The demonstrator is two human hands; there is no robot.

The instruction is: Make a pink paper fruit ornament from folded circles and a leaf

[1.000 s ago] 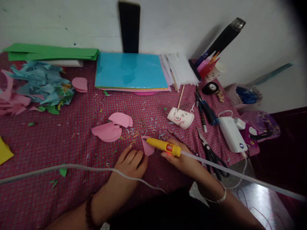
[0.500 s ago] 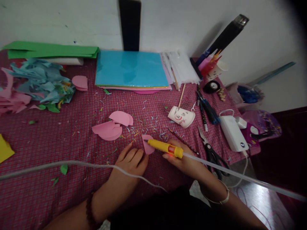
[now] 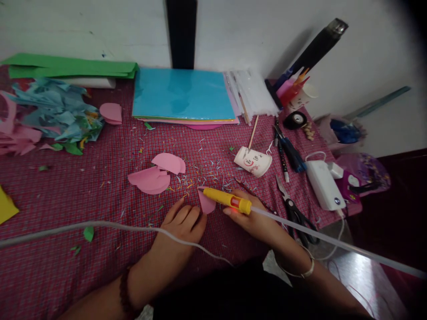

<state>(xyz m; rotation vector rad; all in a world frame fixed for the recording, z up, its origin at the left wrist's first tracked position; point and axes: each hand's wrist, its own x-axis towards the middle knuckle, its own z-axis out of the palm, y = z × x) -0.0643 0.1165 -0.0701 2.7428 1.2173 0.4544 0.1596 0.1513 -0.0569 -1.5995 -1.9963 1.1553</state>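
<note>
Yellow plastic sits gripped in the fingers of the right hand (image 3: 255, 218): a pen-shaped glue gun (image 3: 225, 198), its dark tip at the upper end of a pink paper petal (image 3: 207, 206) on the cloth-covered worktop (image 3: 110, 191). The left hand (image 3: 178, 227) lies palm down, fingers outstretched, thumb at the petal's lower edge. Farther out are more pink paper pieces (image 3: 151, 181), a paper cup (image 3: 252, 162) on its side and black-handled scissors (image 3: 290, 204).
</note>
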